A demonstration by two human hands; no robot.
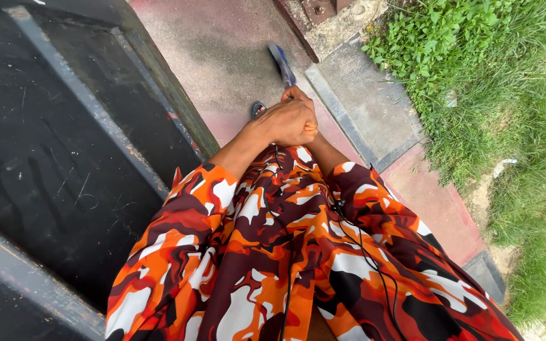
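Observation:
My left hand [285,121] and my right hand [299,95] are clasped together in front of my body, over an orange, white and dark-patterned garment [285,252]. They grip the handle of a tool whose blue-grey blade [282,63] sticks out beyond the knuckles over the pavement. The left hand wraps over the right, which is mostly hidden. A thin black cable [355,240] runs down the garment. A dark sandal [257,110] peeks out just below the hands.
A large dark metal gate or panel [52,151] fills the left side. Reddish concrete pavement [222,50] lies ahead, with a grey kerb [342,117] running diagonally. Grass and leafy weeds [500,76] cover the right side.

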